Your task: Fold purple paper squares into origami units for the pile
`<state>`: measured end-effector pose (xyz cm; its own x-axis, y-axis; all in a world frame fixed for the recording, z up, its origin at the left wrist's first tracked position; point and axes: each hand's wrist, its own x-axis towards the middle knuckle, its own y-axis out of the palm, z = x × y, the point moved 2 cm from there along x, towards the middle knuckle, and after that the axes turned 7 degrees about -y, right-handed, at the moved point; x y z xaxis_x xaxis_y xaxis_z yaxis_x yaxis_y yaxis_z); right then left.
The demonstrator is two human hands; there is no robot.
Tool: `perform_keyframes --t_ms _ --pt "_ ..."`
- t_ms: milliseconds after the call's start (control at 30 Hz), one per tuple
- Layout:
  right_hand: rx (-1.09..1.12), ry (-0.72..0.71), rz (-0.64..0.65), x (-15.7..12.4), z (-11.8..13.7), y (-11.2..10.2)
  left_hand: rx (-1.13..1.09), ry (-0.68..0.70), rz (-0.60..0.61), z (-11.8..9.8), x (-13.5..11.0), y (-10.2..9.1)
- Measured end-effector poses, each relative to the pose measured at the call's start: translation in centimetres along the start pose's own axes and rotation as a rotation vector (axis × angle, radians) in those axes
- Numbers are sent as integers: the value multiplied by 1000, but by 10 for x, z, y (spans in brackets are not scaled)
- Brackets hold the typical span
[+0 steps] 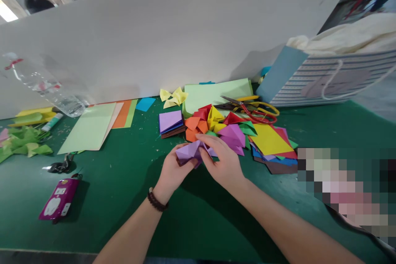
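Both hands hold a purple folded paper piece (189, 152) above the table's middle. My left hand (173, 173) grips its left end, thumb along the lower edge. From the right, my right hand (223, 161) pinches the other end, its fingers bent over the paper and hiding part of it. Just behind lie folded paper pieces: orange (196, 127), yellow (215, 119), a larger purple one (232, 137) and green (248, 128). A small stack of purple, blue and brown squares (170, 122) sits left of them.
Scissors (247, 109) lie behind the folded pieces. Coloured squares (272, 139) are piled at right, before a striped paper bag (334, 78). Leftward are paper sheets (89, 128), a plastic bottle (49, 88), a glue stick (52, 122), keys (62, 166) and a purple packet (59, 199).
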<state>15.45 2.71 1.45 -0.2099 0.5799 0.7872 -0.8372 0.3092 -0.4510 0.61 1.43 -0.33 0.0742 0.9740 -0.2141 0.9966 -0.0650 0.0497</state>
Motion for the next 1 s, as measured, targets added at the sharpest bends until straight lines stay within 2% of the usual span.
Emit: perform_keyframes --t_ms 133,233,333,433,600,833,1000 --pt "47 90 4 1 0 -3 187 76 -163 -2 -3 -2" --pt "47 142 -23 1 -2 -7 325 212 -252 -10 -10 -2" --pt "15 206 -51 2 -5 -9 446 302 -262 -16 -17 0" --pt "-36 227 -75 3 -8 -8 509 274 -237 -14 -19 3" --pt "-121 53 -107 0 -9 -4 357 157 -210 -6 -13 4" --pt "-216 -207 -34 -6 0 -4 135 49 -215 -3 -5 0" --pt "-281 -290 -30 -7 7 -5 154 75 -266 -3 -6 -3"
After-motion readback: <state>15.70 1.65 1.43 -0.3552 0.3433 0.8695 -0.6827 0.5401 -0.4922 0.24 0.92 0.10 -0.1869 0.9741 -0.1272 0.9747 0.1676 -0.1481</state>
